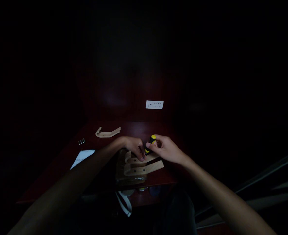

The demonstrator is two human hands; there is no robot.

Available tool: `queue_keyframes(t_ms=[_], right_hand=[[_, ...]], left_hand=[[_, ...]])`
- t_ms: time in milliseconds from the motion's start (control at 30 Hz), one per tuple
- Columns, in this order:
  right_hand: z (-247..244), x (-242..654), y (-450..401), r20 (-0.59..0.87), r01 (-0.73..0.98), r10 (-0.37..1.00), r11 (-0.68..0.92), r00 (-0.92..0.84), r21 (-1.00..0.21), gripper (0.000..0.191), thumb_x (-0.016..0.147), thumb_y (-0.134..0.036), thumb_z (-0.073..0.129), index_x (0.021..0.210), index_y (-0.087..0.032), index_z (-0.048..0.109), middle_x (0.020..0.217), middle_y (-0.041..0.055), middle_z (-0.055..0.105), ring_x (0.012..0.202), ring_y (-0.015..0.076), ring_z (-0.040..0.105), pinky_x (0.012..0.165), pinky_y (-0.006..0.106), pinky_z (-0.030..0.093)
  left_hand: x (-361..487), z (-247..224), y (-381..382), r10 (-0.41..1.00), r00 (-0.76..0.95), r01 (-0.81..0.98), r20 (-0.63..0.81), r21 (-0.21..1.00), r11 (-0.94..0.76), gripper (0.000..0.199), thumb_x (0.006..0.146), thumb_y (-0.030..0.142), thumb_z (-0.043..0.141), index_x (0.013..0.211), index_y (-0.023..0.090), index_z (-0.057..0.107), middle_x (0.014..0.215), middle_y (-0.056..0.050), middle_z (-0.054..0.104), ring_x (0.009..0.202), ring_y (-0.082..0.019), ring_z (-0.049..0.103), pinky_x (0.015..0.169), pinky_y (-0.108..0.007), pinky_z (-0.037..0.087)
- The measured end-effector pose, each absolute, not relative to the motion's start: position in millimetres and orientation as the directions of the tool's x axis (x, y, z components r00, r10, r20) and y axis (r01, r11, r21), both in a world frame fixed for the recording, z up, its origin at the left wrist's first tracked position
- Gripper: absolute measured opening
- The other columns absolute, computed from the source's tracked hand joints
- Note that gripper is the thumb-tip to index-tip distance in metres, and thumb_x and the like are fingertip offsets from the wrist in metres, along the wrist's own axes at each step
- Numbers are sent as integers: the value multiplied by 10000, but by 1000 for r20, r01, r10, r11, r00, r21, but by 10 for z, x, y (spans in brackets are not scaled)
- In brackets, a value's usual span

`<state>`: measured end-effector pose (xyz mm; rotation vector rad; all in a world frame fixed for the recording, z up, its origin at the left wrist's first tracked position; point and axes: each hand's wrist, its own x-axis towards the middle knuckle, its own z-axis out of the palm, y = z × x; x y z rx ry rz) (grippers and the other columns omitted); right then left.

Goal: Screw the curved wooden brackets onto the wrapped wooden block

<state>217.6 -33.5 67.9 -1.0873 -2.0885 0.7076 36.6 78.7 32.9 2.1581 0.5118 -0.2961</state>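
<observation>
My right hand (164, 148) is wrapped round a black and yellow screwdriver (151, 143), its tip pointing down at a curved wooden piece (150, 159). Pinched at that tip, my left hand (135, 147) holds a small metal screw (144, 158) against the wood. A second curved wooden piece (148, 169) with two dark holes lies just nearer to me. Both pieces rest on a brown, film-wrapped block (131, 180). Farther back on the left lies a third curved wooden piece (108, 133).
The dark red table (67, 156) carries several small screws (81, 141) and a lit phone (82, 157) at the left. A white socket plate (154, 104) is on the back wall. Below the table edge hangs a white strap (124, 204). The surroundings are very dark.
</observation>
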Motion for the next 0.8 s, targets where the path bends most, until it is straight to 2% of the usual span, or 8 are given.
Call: queue_keyframes(t_ms=[267,600,800], right_hand=[[666,2169,-365,367,593,821,570,-437,-568,291,878,-428,492,729,-178,478,628,-31,496,555,88,421,534,214,333],[692,2149,-375,313,630,834,549,-454,-549,311,879,-451,483,738,-174,487,633,-22,525,558,92,440,532,213,341],[762,2157,-354,236,654,832,544,-502,-526,264,875,-420,488,779,-174,487,637,-13,554,544,95,473,514,212,342]], left_hand=[[338,293,812,254,889,457,-380,737,-497,386,634,435,755,945,208,729,892,-10,728,836,-167,636,755,-233,452],[320,293,774,307,887,460,-346,725,-512,361,632,447,754,909,217,739,883,6,727,846,-169,622,749,-227,430],[322,301,790,287,894,447,-344,711,-542,377,643,462,745,930,218,743,876,3,729,829,-167,618,734,-223,426]])
